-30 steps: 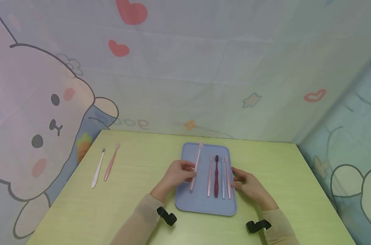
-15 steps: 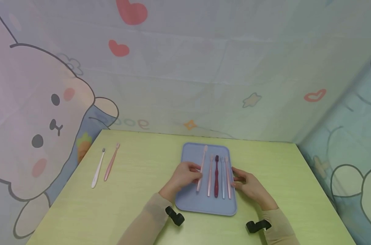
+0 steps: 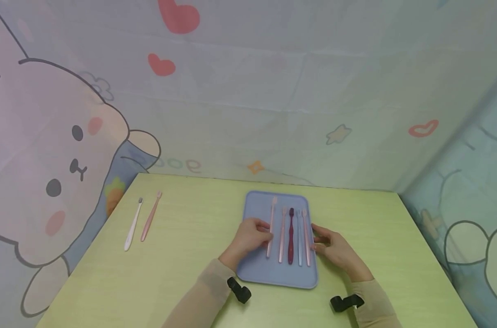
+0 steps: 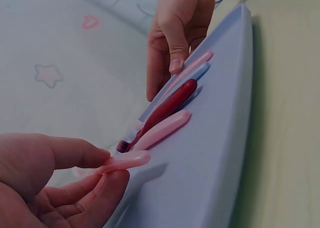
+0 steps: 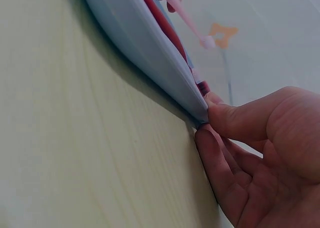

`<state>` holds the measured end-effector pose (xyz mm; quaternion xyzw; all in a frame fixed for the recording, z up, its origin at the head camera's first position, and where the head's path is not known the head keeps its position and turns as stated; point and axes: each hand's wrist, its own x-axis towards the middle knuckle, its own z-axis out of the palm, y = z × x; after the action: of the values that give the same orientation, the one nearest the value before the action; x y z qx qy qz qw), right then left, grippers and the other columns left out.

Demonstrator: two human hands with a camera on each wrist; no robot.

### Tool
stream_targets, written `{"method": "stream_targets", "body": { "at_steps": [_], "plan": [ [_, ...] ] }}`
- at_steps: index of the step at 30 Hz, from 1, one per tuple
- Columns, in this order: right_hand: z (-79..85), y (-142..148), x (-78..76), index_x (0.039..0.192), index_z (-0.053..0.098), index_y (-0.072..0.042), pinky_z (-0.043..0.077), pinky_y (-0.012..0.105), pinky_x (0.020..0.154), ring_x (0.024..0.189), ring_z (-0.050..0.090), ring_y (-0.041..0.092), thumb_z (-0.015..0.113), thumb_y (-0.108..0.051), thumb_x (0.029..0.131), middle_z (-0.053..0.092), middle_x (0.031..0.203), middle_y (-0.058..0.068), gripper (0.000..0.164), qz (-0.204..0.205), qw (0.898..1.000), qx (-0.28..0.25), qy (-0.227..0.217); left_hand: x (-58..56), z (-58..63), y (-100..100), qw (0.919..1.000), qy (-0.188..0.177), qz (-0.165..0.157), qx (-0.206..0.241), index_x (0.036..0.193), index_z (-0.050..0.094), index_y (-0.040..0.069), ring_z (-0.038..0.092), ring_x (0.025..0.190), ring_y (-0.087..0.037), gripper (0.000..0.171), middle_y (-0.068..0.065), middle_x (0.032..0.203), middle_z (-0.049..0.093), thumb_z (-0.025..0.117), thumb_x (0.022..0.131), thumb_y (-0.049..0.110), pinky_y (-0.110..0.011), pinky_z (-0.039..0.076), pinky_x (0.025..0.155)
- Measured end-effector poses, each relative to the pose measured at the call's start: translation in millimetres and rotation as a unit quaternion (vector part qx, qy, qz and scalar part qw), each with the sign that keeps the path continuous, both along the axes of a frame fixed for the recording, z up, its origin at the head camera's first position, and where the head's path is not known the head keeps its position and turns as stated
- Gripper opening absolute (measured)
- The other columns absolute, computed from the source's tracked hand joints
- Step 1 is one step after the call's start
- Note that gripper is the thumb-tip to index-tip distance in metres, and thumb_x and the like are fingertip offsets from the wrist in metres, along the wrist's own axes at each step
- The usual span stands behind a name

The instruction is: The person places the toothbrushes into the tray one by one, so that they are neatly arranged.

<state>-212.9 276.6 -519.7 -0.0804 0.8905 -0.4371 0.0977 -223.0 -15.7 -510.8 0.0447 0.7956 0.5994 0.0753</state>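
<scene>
Thumb and fingers of my left hand [image 3: 251, 234] pinch a pale pink toothbrush [image 4: 127, 160] by its handle, low over the left half of a light blue tray [image 3: 252, 271]. In the left wrist view the handle's end sticks out past the fingertips. On the tray's right half lie a pink toothbrush [image 3: 282, 239], a dark red one [image 3: 290, 241], a light blue one [image 3: 300, 243] and another pink one [image 3: 307, 246], side by side. My right hand [image 5: 250, 143] grips the tray's right rim, thumb above and fingers below.
At the left of the yellow-green table [image 3: 182, 218] lie a white toothbrush [image 3: 132, 225] and a darker pink toothbrush [image 3: 151, 217]. A printed cloth backdrop [image 3: 281, 114] stands along the table's far edge. Black wrist cameras sit on both sleeves.
My left hand has moved right over the tray with the pale pink toothbrush, which now stands nearer the row and lower. The right hand keeps its hold on the rim.
</scene>
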Motion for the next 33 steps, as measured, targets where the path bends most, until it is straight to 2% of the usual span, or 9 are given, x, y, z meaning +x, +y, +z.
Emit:
{"method": "stream_targets", "body": {
  "at_steps": [11,17,33],
  "plan": [
    [1.9,-0.5,0.2,0.16,0.045,0.001,0.036,0.063,0.12,0.131,0.06,0.042,0.072,-0.005,0.1,0.068,0.136,0.024,0.067,-0.001,1.0,-0.003,0.001,-1.0,-2.6,3.6,0.9998,-0.008,0.002,-0.018,0.108,0.072,-0.008,0.07,0.06,-0.015,0.023,-0.008,0.082,0.075,0.076,0.086,-0.001,-0.029,0.061,0.059],
    [-3.2,1.3,-2.3,0.161,0.045,0.0,0.035,0.063,0.12,0.133,0.06,0.042,0.073,-0.007,0.1,0.07,0.134,0.023,0.067,-0.001,1.0,-0.001,0.0,-0.7,-6.2,5.6,0.9997,-0.016,-0.001,-0.02,0.109,0.071,-0.008,0.071,0.062,-0.016,0.023,-0.008,0.083,0.074,0.077,0.087,-0.001,-0.03,0.062,0.06],
    [-4.7,2.4,-4.0,0.16,0.044,0.001,0.035,0.062,0.121,0.133,0.06,0.043,0.073,-0.006,0.1,0.069,0.135,0.024,0.067,0.005,1.0,-0.006,0.005,0.8,-7.0,7.2,0.9997,-0.008,-0.001,-0.022,0.106,0.074,-0.011,0.071,0.062,-0.014,0.021,-0.007,0.08,0.073,0.077,0.086,-0.003,-0.029,0.062,0.058]
  ]
}}
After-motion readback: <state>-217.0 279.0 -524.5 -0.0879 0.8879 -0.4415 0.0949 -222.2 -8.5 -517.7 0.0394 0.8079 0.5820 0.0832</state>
